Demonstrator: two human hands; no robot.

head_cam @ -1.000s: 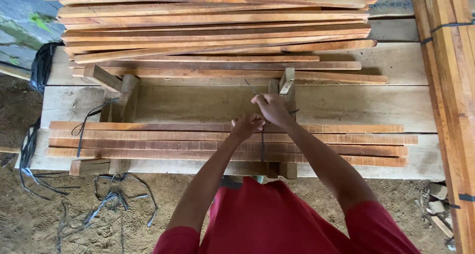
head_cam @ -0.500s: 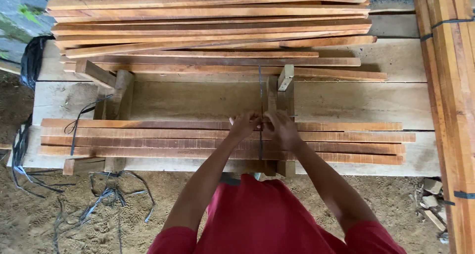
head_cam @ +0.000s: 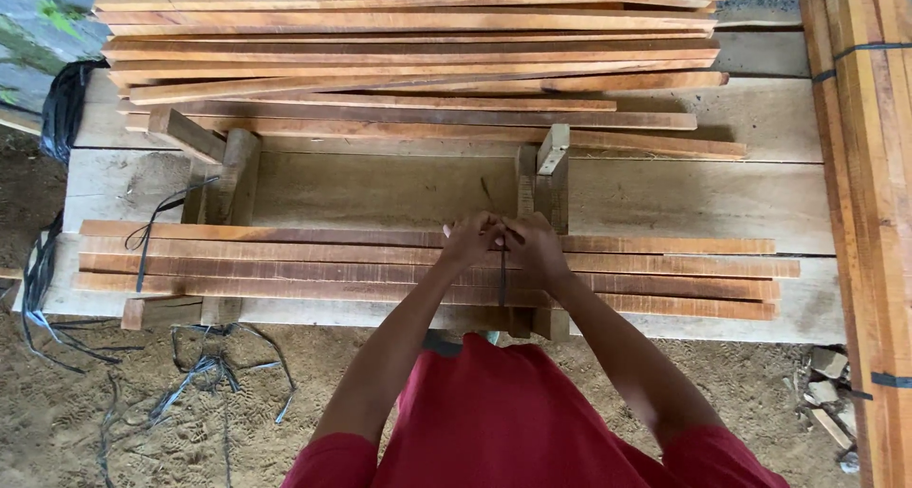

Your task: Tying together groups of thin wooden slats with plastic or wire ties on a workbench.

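A bundle of long reddish wooden slats (head_cam: 285,260) lies across the near part of a plank workbench (head_cam: 380,189). My left hand (head_cam: 472,239) and my right hand (head_cam: 534,246) meet on top of the bundle, right of its middle. Both pinch a thin black strap (head_cam: 503,279) that runs down over the slats. The fingers of each hand are closed around the strap's ends. Just behind my hands stands a short upright wooden block (head_cam: 549,170).
A large pile of loose slats (head_cam: 408,60) fills the far side of the bench. Another strapped stack (head_cam: 864,193) runs along the right edge. A second black strap (head_cam: 152,231) hangs over the bundle's left end near a wooden bracket (head_cam: 223,170). Strap offcuts (head_cam: 199,369) litter the sandy ground.
My right hand came down from above the bundle to meet my left hand on the slats. The strap is now pulled close over the bundle.
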